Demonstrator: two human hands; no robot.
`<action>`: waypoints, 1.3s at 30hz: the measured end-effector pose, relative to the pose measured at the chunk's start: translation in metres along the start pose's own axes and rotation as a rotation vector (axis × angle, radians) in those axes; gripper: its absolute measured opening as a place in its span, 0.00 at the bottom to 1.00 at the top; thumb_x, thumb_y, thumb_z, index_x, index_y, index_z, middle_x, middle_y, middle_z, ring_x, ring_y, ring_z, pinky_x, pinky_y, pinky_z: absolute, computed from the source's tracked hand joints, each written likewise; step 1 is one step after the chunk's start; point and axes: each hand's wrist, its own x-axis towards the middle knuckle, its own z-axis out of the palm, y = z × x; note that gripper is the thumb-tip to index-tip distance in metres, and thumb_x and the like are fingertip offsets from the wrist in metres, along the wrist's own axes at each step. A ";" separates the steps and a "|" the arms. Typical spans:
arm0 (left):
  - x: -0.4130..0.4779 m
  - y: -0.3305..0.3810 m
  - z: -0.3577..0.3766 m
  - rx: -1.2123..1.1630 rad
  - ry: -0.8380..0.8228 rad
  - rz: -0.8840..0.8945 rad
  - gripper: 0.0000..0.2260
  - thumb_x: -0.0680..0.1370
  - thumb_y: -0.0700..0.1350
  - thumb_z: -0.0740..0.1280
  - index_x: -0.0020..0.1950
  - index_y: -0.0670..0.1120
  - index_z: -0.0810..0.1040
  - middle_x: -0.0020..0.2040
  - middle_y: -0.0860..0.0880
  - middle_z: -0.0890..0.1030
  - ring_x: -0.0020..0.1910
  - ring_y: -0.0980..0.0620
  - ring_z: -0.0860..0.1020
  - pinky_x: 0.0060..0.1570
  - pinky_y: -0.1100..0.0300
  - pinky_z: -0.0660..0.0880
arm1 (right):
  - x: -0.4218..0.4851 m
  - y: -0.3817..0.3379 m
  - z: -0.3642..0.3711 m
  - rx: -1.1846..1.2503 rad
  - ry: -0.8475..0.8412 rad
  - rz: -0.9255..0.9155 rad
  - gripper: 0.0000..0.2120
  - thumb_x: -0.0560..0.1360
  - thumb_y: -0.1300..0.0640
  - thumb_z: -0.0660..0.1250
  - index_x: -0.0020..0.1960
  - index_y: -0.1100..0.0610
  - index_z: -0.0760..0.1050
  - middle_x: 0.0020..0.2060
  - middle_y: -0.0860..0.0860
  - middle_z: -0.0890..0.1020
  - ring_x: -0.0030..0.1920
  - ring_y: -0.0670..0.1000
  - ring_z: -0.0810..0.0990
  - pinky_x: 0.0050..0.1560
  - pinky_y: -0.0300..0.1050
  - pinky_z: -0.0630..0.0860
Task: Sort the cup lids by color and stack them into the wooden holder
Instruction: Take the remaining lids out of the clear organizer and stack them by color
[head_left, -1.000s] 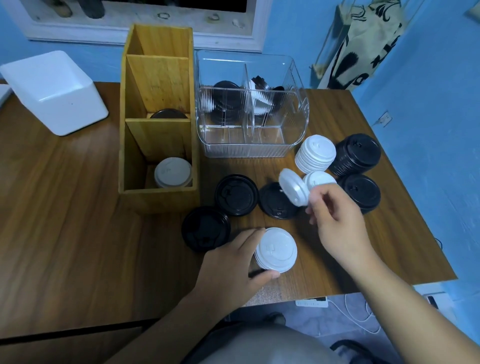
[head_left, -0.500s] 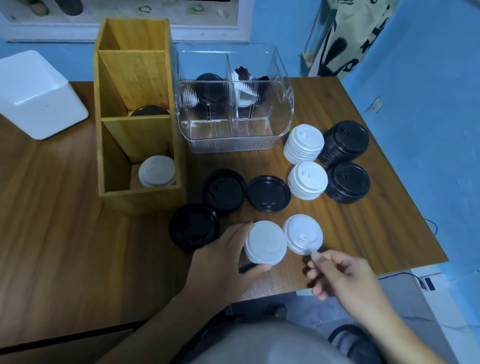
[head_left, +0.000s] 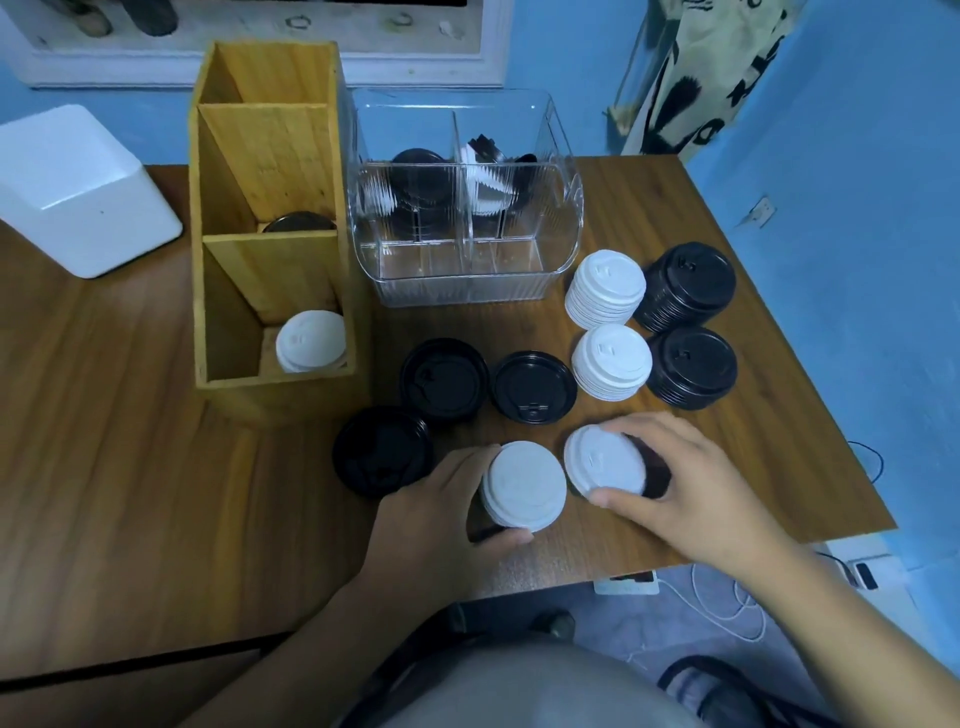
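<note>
The wooden holder (head_left: 236, 317) stands at the left, white lids (head_left: 310, 340) in its near compartment and a black lid (head_left: 297, 223) in the one behind. My left hand (head_left: 434, 512) grips a stack of white lids (head_left: 522, 484) near the table's front edge. My right hand (head_left: 685, 480) curls around a second white lid stack (head_left: 603, 465) just to the right of it. Three loose black lids (head_left: 382, 449) (head_left: 444, 378) (head_left: 534, 387) lie in front of the holder. Two white stacks (head_left: 605, 288) (head_left: 612, 361) and two black stacks (head_left: 687, 286) (head_left: 692, 366) sit at the right.
A clear plastic organiser (head_left: 465, 208) with black and white lids inside stands behind the loose lids. A white box (head_left: 72, 189) sits at the far left. The table's (head_left: 104, 441) front edge is close under my hands; cables lie on the floor at the right.
My right hand carried a single white lid from the right stacks down to the front edge, laid it on the table, and now closes around the white stack there. My left hand stayed put.
</note>
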 end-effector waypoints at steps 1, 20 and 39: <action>0.000 0.000 0.001 0.000 0.007 -0.001 0.36 0.67 0.70 0.71 0.70 0.54 0.75 0.66 0.60 0.78 0.58 0.60 0.79 0.49 0.68 0.72 | 0.000 -0.011 0.006 0.041 0.061 0.024 0.30 0.67 0.35 0.75 0.64 0.45 0.76 0.60 0.38 0.76 0.62 0.44 0.75 0.62 0.42 0.72; -0.001 -0.004 0.004 -0.059 0.007 -0.014 0.38 0.67 0.69 0.72 0.72 0.53 0.74 0.65 0.58 0.80 0.59 0.60 0.79 0.52 0.62 0.78 | 0.015 -0.052 0.061 0.085 -0.063 0.014 0.34 0.68 0.31 0.69 0.68 0.48 0.74 0.62 0.36 0.70 0.66 0.44 0.70 0.65 0.45 0.71; 0.058 0.054 0.012 -0.307 0.018 0.083 0.34 0.73 0.66 0.71 0.76 0.54 0.70 0.72 0.60 0.72 0.69 0.65 0.68 0.70 0.69 0.64 | 0.026 -0.001 -0.035 -0.157 -0.133 -0.244 0.38 0.72 0.42 0.75 0.77 0.41 0.63 0.74 0.42 0.67 0.74 0.45 0.65 0.73 0.41 0.62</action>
